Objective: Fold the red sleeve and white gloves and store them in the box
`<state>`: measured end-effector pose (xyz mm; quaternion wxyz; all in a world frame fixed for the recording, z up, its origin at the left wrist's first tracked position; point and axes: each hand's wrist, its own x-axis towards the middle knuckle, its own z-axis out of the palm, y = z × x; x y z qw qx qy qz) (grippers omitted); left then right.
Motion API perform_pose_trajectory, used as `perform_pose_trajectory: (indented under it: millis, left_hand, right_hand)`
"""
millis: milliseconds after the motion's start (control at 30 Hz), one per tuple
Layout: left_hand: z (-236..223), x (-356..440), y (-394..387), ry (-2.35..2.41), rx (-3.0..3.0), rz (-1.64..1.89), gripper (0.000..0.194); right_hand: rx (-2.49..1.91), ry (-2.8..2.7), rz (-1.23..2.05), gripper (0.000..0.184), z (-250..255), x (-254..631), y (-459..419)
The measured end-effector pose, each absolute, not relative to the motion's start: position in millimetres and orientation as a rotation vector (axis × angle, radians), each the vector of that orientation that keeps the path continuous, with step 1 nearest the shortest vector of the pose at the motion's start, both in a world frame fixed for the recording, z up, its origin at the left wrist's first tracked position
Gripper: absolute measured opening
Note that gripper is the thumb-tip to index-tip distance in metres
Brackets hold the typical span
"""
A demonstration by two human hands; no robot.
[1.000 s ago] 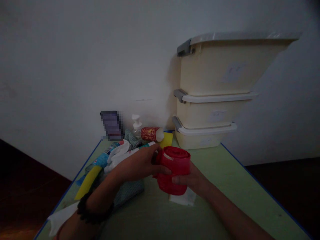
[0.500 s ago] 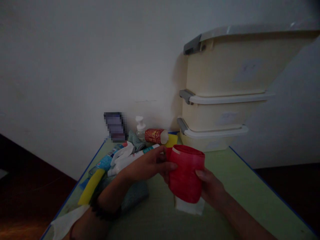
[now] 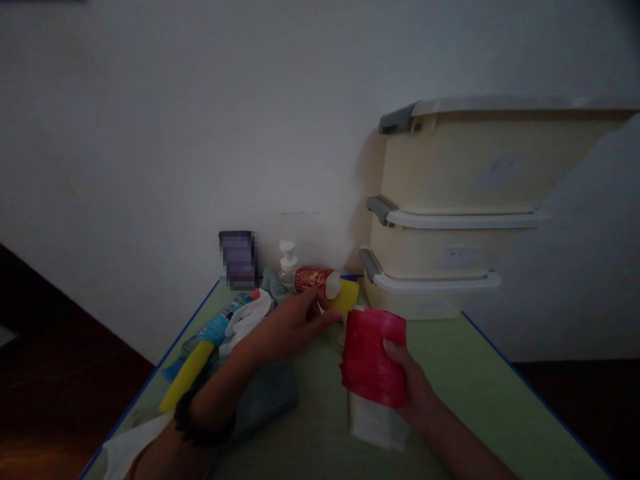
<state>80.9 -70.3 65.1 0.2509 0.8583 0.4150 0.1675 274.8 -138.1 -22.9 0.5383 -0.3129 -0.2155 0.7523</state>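
Observation:
My right hand (image 3: 417, 380) is closed around a red plastic bag roll (image 3: 375, 357), its thumb lying across the front. The roll is held upright above the table, with layered edges showing at its top. Just to the left, my left hand (image 3: 295, 323) has its thumb and fingers apart and grips nothing. Its fingertips are close to the roll's left edge. Below the roll lies a white, flat, soft-looking item (image 3: 377, 425), partly covered by it.
A green table (image 3: 450, 393) carries a blue-labelled bottle (image 3: 215, 328), yellow item (image 3: 187, 377), white cloth (image 3: 246, 320), dark grey-green cloth (image 3: 267, 397), pump bottle (image 3: 287, 263), red patterned roll (image 3: 317, 281), yellow sheet (image 3: 345, 297) and propped phone (image 3: 239, 259). Stacked cream bins (image 3: 455, 180) stand at back right.
My left hand has let go of the red bag roll and moved slightly left. The roll stays in my right hand, now turned a little. The view has tilted upward.

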Motion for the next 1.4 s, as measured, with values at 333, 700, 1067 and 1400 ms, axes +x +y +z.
perform_pose_trajectory:
  millis: [333,700,1067,1400]
  left_hand:
    - [54,102,2,1.308,2.999,0.289,0.056]
    - [51,105,33,0.95,3.005,0.309,0.085]
    - [14,68,-71,1.125,2.341,1.421,0.076]
    - [21,64,-128,0.989,2.097,1.407,0.077]
  right_hand:
    - [-0.79,-0.474,1.724,0.035,-29,278,-122]
    - [-0.809,-0.494,1.735,0.047,-27,273,-124]
    - [-0.717,-0.476,1.727,0.041,-19,281,-128]
    - [-0.703,-0.607,1.641,0.04,-8,292,-146]
